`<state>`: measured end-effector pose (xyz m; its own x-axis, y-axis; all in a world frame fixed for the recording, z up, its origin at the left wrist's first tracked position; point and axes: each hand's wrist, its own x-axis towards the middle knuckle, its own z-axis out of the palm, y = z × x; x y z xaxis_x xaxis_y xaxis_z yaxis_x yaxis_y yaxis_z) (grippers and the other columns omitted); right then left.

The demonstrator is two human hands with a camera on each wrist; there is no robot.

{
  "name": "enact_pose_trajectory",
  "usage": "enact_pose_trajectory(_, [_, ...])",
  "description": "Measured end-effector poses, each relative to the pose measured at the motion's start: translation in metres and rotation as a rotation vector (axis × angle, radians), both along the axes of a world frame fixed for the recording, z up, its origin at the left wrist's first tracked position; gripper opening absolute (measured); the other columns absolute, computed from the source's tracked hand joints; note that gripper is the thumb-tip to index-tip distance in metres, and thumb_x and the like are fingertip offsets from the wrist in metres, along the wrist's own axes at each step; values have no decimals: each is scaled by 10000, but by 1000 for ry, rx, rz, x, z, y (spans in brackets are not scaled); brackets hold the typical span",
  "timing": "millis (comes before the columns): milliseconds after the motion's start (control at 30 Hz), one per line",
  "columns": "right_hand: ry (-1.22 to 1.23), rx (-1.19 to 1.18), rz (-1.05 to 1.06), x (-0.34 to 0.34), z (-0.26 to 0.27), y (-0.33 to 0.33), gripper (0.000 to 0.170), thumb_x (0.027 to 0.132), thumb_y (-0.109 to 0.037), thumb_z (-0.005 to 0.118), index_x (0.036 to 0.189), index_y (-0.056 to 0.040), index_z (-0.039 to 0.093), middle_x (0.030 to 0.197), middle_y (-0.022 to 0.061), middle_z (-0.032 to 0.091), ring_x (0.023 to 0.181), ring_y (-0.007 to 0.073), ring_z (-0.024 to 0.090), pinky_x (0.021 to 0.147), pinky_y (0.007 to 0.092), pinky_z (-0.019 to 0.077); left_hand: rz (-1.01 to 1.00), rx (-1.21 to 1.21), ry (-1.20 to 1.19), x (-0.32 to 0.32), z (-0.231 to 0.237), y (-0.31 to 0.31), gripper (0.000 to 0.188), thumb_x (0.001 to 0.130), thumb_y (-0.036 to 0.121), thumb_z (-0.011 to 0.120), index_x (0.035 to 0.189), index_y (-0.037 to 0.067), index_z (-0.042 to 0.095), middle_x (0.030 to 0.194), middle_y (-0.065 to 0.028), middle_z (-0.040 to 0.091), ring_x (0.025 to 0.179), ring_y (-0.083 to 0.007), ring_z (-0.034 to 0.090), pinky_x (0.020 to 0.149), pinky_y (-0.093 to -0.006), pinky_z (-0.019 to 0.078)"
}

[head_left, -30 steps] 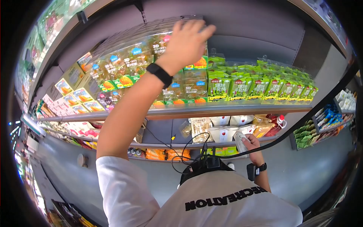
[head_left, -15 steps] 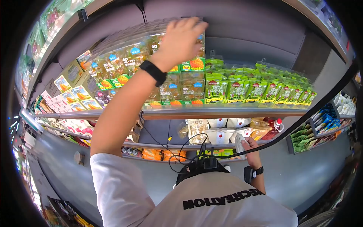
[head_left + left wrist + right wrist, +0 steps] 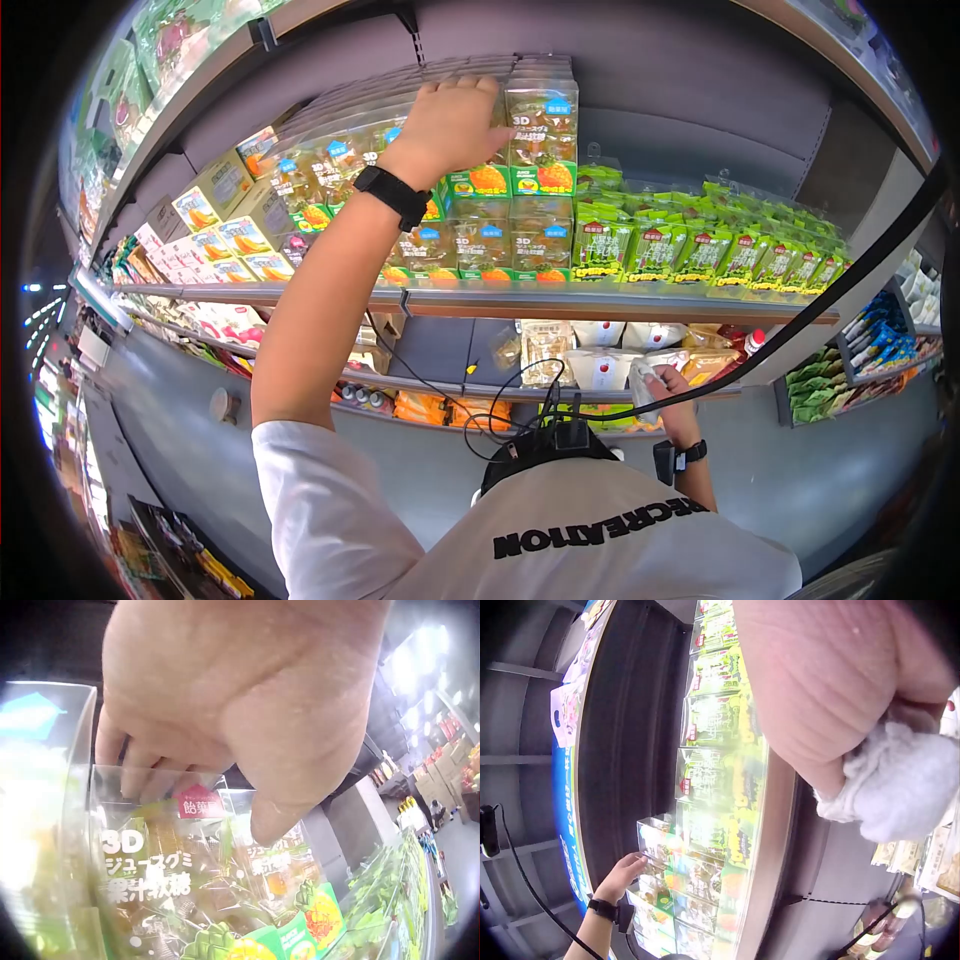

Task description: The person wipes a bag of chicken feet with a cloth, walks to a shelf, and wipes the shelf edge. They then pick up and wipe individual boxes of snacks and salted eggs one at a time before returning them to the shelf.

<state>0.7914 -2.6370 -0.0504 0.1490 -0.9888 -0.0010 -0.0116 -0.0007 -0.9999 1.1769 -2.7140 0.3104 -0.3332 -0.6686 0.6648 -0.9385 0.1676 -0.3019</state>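
My left hand (image 3: pixel 452 128) rests over the upper row of clear fruit gummy boxes (image 3: pixel 543 140) on the shelf. In the left wrist view its fingers reach behind the top edge of one gummy box (image 3: pixel 150 877). The thumb hangs down beside that box, its tip overlapping the box to the right. Low at the right of the head view, my right hand (image 3: pixel 679 402) grips a white cloth (image 3: pixel 643 385). Close up in the right wrist view, the cloth (image 3: pixel 904 787) bulges crumpled out of the curled hand.
Green snack packs (image 3: pixel 655 250) stand right of the gummy boxes, and juice-pictured cartons (image 3: pixel 245 238) to the left. A shelf edge (image 3: pixel 480 298) runs below them. White pouches (image 3: pixel 600 370) sit on the lower shelf. A black cable (image 3: pixel 800 340) crosses at the right.
My left hand has moved left along the box tops, away from the rightmost column, whose upper box now shows whole. The right hand keeps holding the cloth low down.
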Motion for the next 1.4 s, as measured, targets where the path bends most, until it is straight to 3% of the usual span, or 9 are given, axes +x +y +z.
enact_pose_trajectory(133, [-21,26,11,11,14,8,115,907,-136,626,963,-39,600,821,-38,596,739,37,519,655,202,430,60,190,74,-5,12,16,505,750,313,719,1124,23,542,1075,-161,607,1068,-357,559,944,-466,405])
enact_pose_trajectory(333, [-43,30,23,14,24,15,136,894,-137,653,946,-22,603,789,-49,571,753,40,496,673,210,427,-31,158,86,5,19,14,603,712,262,748,1234,49,536,1170,-176,563,1116,-355,530,950,-437,413])
enact_pose_trajectory(433, [-27,8,27,12,22,13,132,894,-133,650,945,-20,606,790,-48,570,751,39,492,674,210,427,-128,149,131,11,19,10,590,707,249,753,1222,45,552,1174,-172,565,1109,-354,531,945,-418,424])
enact_pose_trajectory(933, [20,0,3,12,29,18,121,890,-132,635,917,-18,606,770,-50,541,728,51,469,659,214,397,-209,169,172,14,23,8,559,673,190,800,1165,42,579,1107,-149,586,1044,-329,554,893,-402,447])
enact_pose_trajectory(1067, [75,-36,-9,14,29,18,126,885,-135,631,906,-14,601,766,-37,547,731,56,472,660,221,400,-242,170,179,14,26,8,486,695,220,772,1116,44,604,1126,-159,600,1101,-342,538,946,-412,423])
enact_pose_trajectory(1233, [70,-30,20,21,28,18,136,890,-144,619,908,-11,595,777,-28,553,736,60,475,667,227,406,-322,177,275,16,23,5,489,657,248,807,1065,38,638,1011,-147,619,992,-321,577,869,-398,457])
enact_pose_trajectory(1400, [43,-25,29,24,31,18,137,893,-150,614,911,-16,592,790,-23,553,736,61,474,669,227,410,-355,201,281,16,24,5,501,644,254,815,1057,30,642,1004,-147,616,974,-311,582,851,-385,464])
